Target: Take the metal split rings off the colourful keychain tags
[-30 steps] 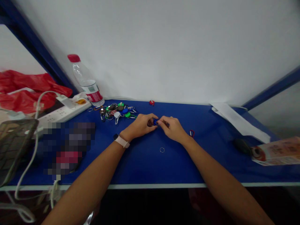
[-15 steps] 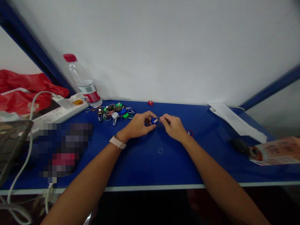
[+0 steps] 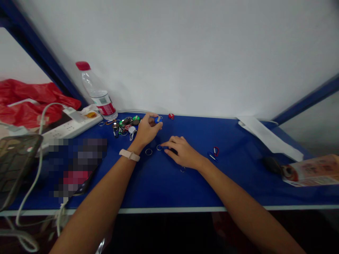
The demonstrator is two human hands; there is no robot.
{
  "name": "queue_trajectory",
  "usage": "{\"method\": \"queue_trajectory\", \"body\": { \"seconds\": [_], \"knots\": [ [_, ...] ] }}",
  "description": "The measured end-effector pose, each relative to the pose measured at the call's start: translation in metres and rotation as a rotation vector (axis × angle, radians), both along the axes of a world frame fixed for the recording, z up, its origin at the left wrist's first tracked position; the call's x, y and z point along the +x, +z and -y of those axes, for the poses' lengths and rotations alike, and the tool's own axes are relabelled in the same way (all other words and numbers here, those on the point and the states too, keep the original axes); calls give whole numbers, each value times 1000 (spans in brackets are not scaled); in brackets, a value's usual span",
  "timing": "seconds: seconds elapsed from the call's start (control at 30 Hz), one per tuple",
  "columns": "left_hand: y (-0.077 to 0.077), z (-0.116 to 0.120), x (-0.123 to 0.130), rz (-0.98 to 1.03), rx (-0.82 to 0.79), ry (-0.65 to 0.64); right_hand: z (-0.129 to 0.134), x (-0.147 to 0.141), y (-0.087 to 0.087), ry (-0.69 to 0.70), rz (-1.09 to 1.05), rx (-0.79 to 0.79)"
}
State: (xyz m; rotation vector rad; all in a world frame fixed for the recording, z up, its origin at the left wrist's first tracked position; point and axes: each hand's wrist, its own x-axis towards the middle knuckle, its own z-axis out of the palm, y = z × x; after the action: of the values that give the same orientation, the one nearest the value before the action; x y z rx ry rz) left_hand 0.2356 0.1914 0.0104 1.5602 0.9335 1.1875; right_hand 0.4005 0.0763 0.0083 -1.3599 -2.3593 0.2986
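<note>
My left hand [image 3: 147, 129] is raised at the far side of the blue table top [image 3: 185, 187], its fingertips pinching a blue key tag [image 3: 158, 120]. Just left of it lies a heap of colourful key tags and carabiners [image 3: 125, 125]. My right hand [image 3: 182, 151] rests palm down, fingers over a dark item [image 3: 173, 151] that is mostly hidden. Two metal split rings [image 3: 148, 151] [image 3: 159, 147] lie between my hands, and another [image 3: 182, 169] sits by my right palm. A small red tag [image 3: 171, 116] lies at the far edge.
A red-and-blue carabiner pair [image 3: 214, 153] lies right of my right hand. A water bottle [image 3: 96, 93], white power strip [image 3: 71, 127], red plastic bag [image 3: 31, 106] and pixelated object [image 3: 76, 165] are at left. White paper [image 3: 270, 137] and a printed box [image 3: 311, 175] are at right.
My hands have parted. The left moved far and left with the blue tag, and the right dropped onto the table. More rings and a blue carabiner now lie on the table.
</note>
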Motion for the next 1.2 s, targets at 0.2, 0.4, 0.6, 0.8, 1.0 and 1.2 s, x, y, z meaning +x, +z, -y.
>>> {"method": "queue_trajectory", "body": {
  "seconds": [0.2,0.4,0.6,0.8,1.0,1.2],
  "knots": [
    [-2,6,3,-71,50,-139,-2,0,-1,-5,15,-38],
    [1,10,4,-84,17,-245,-5,20,-3,-121,-33,-32],
    [1,13,3,-112,7,-376,-14,40,-8,-214,-261,68],
    [2,15,4,-148,10,-439,-16,44,-7,-219,-344,150],
    [4,13,4,-136,-28,-430,-17,42,-10,-266,-542,17],
    [6,14,2,-64,-67,-374,-15,38,-12,-241,-761,-130]
  ]
}}
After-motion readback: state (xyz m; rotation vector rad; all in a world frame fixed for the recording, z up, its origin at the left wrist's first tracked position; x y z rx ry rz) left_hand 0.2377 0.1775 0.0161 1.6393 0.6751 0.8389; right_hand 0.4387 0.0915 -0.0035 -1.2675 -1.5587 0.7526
